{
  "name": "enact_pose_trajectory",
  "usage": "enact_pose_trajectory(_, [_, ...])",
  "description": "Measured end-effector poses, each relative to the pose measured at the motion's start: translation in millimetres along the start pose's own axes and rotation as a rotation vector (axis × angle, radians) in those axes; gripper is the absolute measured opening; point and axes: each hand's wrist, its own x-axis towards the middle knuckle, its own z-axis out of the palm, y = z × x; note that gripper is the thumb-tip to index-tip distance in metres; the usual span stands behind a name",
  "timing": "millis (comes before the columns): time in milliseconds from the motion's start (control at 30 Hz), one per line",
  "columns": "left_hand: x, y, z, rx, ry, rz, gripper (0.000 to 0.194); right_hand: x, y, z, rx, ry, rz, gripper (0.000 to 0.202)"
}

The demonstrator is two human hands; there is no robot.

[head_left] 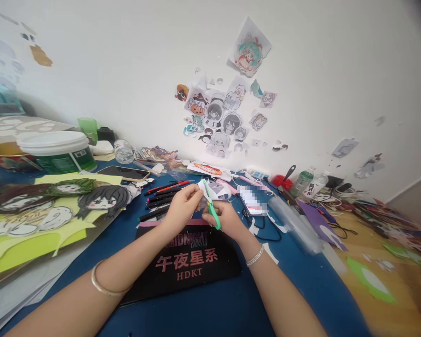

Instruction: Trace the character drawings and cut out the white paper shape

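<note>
Near the middle of the view, my right hand [222, 216] is closed on green-handled scissors [214, 215], whose blades point up and to the left. My left hand [188, 202] pinches a small piece of white paper [200, 186] beside the blades. What is drawn on that paper is too small to tell. Below both hands lies a black pouch [185, 262] with pink lettering on the blue table cover [266, 299]. Several pens and markers [161, 199] lie left of my left hand.
A phone [124, 173] and a white-lidded tub [56, 152] stand back left, beyond drawings on yellow paper [65, 201]. To the right are a lit phone [251, 201], a clear plastic roll [296, 224] and bottles [303, 180]. Drawings [231, 122] cover part of the wall.
</note>
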Motion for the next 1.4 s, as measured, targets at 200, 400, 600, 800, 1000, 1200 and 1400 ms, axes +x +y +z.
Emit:
enact_pose_trajectory(200, [0,-2,-0.9,0.069,-0.006,0.019,0.025,0,2,0,0.002,0.007,0.017,0.032])
enact_pose_trajectory(400, [-2,-1,1.2,0.066,0.014,0.021,0.025,0,0,1,0.034,0.006,0.012,0.036])
enact_pose_trajectory(600, [-3,0,4.0,0.016,0.024,0.020,0.025,-1,-4,4,0.047,0.017,0.005,0.035])
enact_pose_trajectory(800, [-2,0,2.8,0.047,0.019,0.024,0.025,0,1,2,0.039,0.018,0.009,0.032])
enact_pose_trajectory(1000, [-1,1,-0.5,0.074,-0.041,0.040,0.027,1,3,1,0.071,0.020,0.026,0.032])
enact_pose_trajectory(1200, [1,1,-3.9,0.098,-0.080,0.044,0.027,1,3,0,0.048,0.017,0.026,0.033])
enact_pose_trajectory(1400, [3,6,-7.2,0.103,-0.125,0.040,0.028,1,1,-1,0.061,0.022,0.043,0.036])
